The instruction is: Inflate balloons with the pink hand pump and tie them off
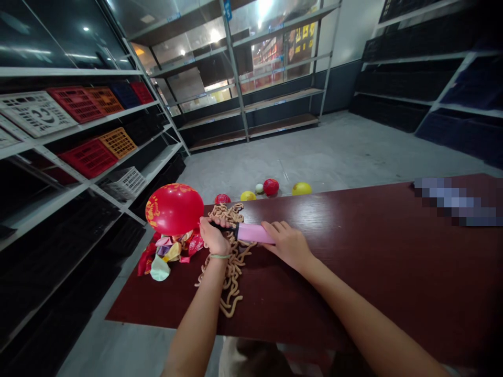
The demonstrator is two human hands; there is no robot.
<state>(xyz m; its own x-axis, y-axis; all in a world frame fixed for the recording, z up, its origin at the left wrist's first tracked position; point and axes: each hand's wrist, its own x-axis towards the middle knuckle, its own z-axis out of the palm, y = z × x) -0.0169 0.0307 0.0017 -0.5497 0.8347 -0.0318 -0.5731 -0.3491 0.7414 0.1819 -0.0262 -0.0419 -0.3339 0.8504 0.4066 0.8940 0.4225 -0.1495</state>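
Note:
A red balloon (175, 209) with gold print, swollen with air, sits at the nozzle end of a pink and black hand balloon pump (250, 233). My left hand (215, 240) is closed around the pump's black end, beside the balloon's neck; its fingers partly hide where the two meet. On the pink barrel's other end, my right hand (290, 245) is wrapped with fingers closed. Below the balloon lies a pile of limp balloons (173, 252) in several colours. Tan, wavy, cord-like pieces (234, 272) are spread on the table under the pump and my left wrist.
The dark brown table (353, 262) spans the front. Beyond its far edge, a red balloon (271, 187), a yellow balloon (302, 188) and several others lie on the grey floor. Shelves with plastic crates (82, 157) stand left; a metal rack (245, 104) stands behind. A pixelated patch (458, 201) covers something at right.

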